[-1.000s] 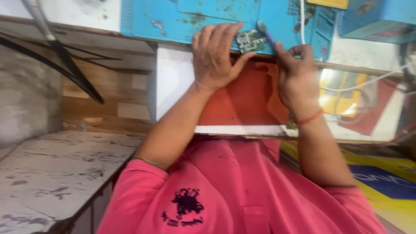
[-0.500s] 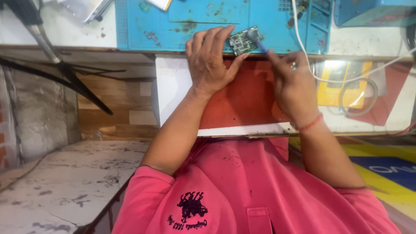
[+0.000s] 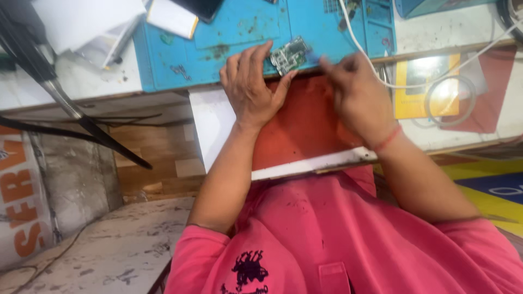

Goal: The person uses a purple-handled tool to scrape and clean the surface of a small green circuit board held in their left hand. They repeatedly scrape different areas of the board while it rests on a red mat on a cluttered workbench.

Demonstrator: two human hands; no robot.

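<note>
Head view, containers: an open drawer with a red floor and white rim is seen pulled out under the surface; nothing can be made out lying in it beneath the forearms. Small moulded compartments are seen at the top right of the blue work mat; their contents are too small to tell.

Head view, left hand: the left hand is laid palm down at the mat's front edge, fingers spread and slightly curled; a small green circuit board is pinned between thumb and forefinger tips.

Head view, right hand: the right hand is blurred; it is closed around a thin blue-tipped tool whose tip is brought to the board's right end. How tightly it is closed cannot be told.

Head view, edges and room: the board is held right at the mat's front edge, above the drawer. A white cable is run just beside the right hand. Bare mat is left behind the board; white papers are lying at the mat's left end, well apart from the hands.

Head view, change: since the earlier frame both hands and the board are kept at the same edge; the right hand has been lifted slightly nearer the board.
</note>
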